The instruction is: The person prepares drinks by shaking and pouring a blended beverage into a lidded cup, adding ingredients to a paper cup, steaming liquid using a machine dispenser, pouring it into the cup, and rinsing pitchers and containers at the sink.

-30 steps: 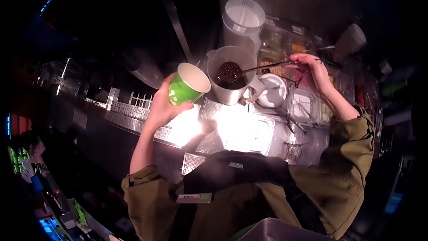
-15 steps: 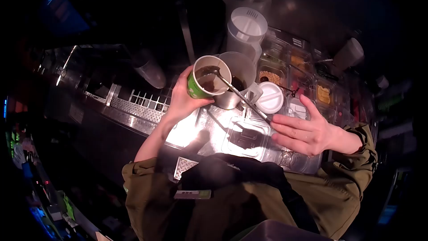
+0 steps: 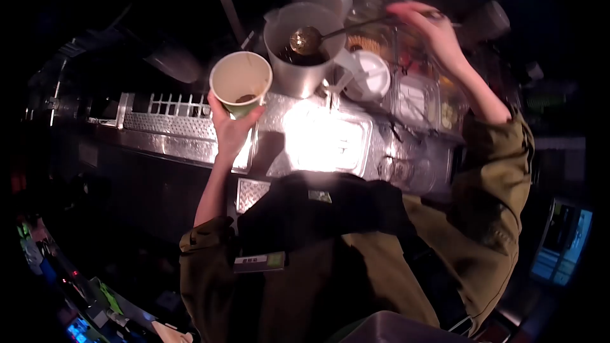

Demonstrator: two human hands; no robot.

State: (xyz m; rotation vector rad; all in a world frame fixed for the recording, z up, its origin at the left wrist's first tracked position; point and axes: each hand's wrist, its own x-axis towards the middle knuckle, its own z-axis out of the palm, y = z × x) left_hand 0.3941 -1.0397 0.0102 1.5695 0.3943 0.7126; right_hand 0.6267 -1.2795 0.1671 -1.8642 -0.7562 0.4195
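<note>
Here's the left hand (image 3: 232,124), fingers and thumb clamped round the paper cup (image 3: 241,79), its mouth facing up, something dark down at the bottom. Over to the right hand (image 3: 437,33): fingers pinched on the far end of the ladle (image 3: 306,40)! From that grip the long handle runs left and slightly nearer the body, its bowl at the mouth of the pitcher (image 3: 302,81). That pitcher stands between both grips, just right of the cup, the left hand nearer.
</note>
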